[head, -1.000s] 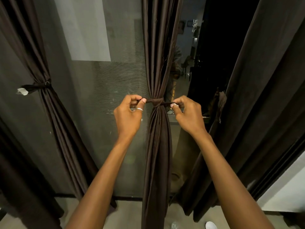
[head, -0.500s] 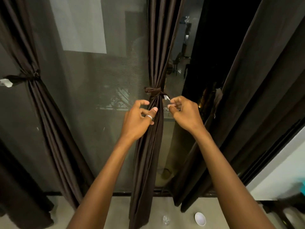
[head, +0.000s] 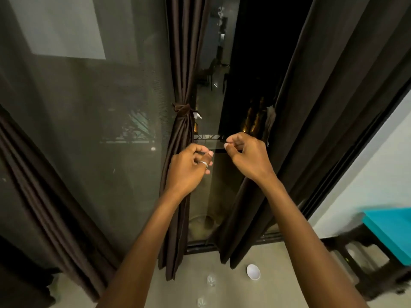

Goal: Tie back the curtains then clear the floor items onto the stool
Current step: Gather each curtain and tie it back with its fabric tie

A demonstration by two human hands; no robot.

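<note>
The widest thing in view is the untied dark brown curtain [head: 333,107], hanging loose just right of and behind the right hand [head: 246,156]. Its folds run from the top edge down to the floor [head: 278,292]. A meshed glass door panel [head: 89,130] fills the space left of the left hand [head: 189,167], and another brown curtain [head: 33,174] slants down at the far left, well apart from both hands.

The middle curtain [head: 180,63] hangs upright, its long axis vertical. It is gathered into a narrow bunch above the left hand, then passes directly behind that hand and down to the floor. Low to the right of the right forearm stands a dark-framed stool [head: 391,230] with a teal top.

The left hand is empty, its fingers loosely curled in front of the middle curtain. The right hand is clenched more tightly, thumb tip against forefinger, with nothing visible between them.

On the floor between the forearms lie a white bowl [head: 253,271] and two small clear glass pieces [head: 210,281]. The tie-back [head: 181,107] circles the middle curtain horizontally above the left hand, and a white tag [head: 197,115] pokes out of it toward the right. A silver ring [head: 203,164] sits on the left thumb.
</note>
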